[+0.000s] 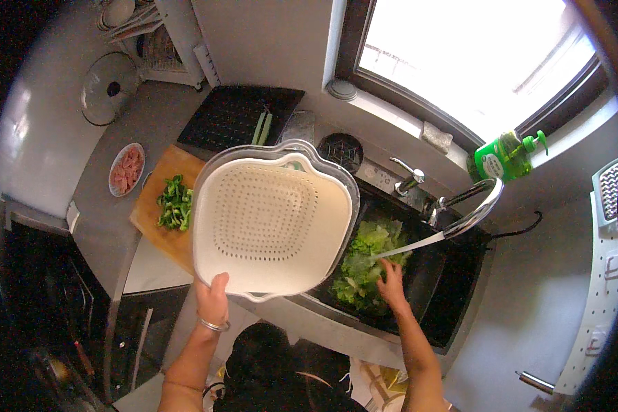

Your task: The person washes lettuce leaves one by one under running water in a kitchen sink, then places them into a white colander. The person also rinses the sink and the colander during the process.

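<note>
My left hand [213, 299] grips the lower left rim of a white plastic colander [268, 216], which sits inside a clear outer bowl [357, 206]; its perforated inside faces the camera. My right hand [391, 283] reaches into the black sink, its fingertips at a heap of green leafy lettuce [358, 268]. Whether the fingers pinch a leaf is unclear. Water runs from the chrome gooseneck faucet [474, 216] onto the leaves. Left of the colander, chopped green peppers [175, 203] lie on a wooden cutting board [157, 226], partly covered by the colander.
An oval dish of sliced raw meat [127, 170] stands on the grey counter [95, 221]. Green-handled utensils [262, 129] rest on a black mat [211, 116]. A green pump bottle [502, 157] is on the windowsill. A glass lid [108, 88] leans against the wall. The sink [456, 288] has a raised edge.
</note>
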`<state>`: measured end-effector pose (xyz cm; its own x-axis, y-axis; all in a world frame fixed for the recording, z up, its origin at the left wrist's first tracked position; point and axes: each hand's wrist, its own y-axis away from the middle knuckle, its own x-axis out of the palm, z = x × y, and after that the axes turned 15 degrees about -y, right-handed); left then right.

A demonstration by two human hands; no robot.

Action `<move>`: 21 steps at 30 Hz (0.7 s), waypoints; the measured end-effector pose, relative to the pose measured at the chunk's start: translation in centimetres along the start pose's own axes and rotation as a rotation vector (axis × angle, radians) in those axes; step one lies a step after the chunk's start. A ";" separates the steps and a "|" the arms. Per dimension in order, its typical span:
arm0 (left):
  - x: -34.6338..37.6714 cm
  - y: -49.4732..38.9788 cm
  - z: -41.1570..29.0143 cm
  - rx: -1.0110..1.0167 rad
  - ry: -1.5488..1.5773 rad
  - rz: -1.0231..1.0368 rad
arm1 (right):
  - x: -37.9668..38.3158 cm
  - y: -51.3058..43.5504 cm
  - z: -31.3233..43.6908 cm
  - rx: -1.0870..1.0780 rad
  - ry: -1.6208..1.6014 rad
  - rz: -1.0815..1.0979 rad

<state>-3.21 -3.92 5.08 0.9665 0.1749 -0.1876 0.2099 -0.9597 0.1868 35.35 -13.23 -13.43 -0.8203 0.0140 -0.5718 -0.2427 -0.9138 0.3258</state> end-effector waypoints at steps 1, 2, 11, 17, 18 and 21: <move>0.0 -0.1 -0.1 0.003 0.002 -0.011 | -0.4 -0.7 0.7 -0.028 0.054 -0.022; 0.0 -0.1 -0.2 0.029 0.022 -0.023 | -0.4 -1.2 1.6 -0.053 0.108 -0.044; 0.7 -0.3 -0.4 0.050 0.048 -0.023 | 4.8 -4.9 2.3 -0.007 0.547 0.121; 0.2 -0.3 -0.2 -0.002 0.000 -0.008 | 4.1 -2.5 2.4 -0.274 0.416 -0.095; 0.1 -0.3 -0.2 -0.026 -0.026 -0.002 | 4.7 -1.5 2.8 -0.234 0.399 -0.096; 0.1 -0.4 0.0 -0.068 -0.052 0.037 | 6.0 0.5 2.7 -0.193 0.522 0.060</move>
<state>-3.20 -3.56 5.02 0.9652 0.1264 -0.2291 0.1856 -0.9479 0.2590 28.96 -12.47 -14.65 -0.4522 -0.1982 -0.8696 -0.0644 -0.9652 0.2535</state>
